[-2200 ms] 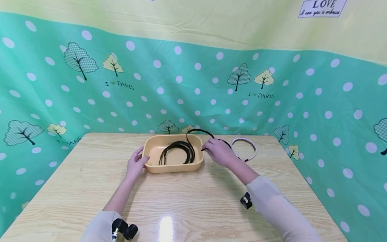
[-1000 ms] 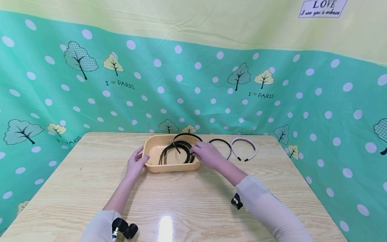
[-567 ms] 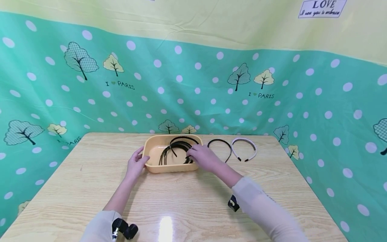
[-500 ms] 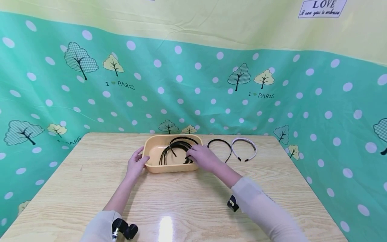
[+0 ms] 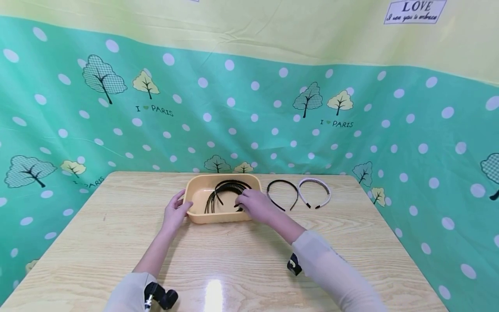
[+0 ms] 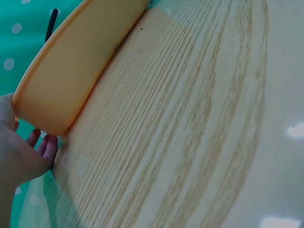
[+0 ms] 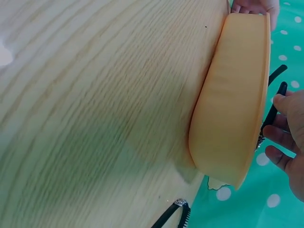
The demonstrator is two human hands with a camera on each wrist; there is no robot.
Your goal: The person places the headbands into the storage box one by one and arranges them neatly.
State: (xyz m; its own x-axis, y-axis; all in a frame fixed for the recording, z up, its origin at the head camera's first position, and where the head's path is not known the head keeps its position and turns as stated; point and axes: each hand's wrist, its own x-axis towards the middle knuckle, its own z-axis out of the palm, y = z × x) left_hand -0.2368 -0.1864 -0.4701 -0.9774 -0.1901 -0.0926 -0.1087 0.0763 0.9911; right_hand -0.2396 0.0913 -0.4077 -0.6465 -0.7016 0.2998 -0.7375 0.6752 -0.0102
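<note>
A yellow-orange plastic basin stands toward the back of the table with several black headbands lying in it. My left hand grips its left end, thumb over the rim and fingers outside, as the left wrist view also shows. Over the basin's right side, my right hand pinches a black headband near one end between thumb and fingers. The arch of that headband overlaps the others inside the basin in the head view. The basin wall hides most of the headbands from both wrist views.
On the table, right of the basin, lie a thin black headband and a white headband with dark inner teeth, side by side. A green dotted cloth hangs behind the table and along the right side.
My right hand has carried the black headband leftward from beyond the basin's right rim and down into it. My left hand keeps its grip on the basin's left end.
</note>
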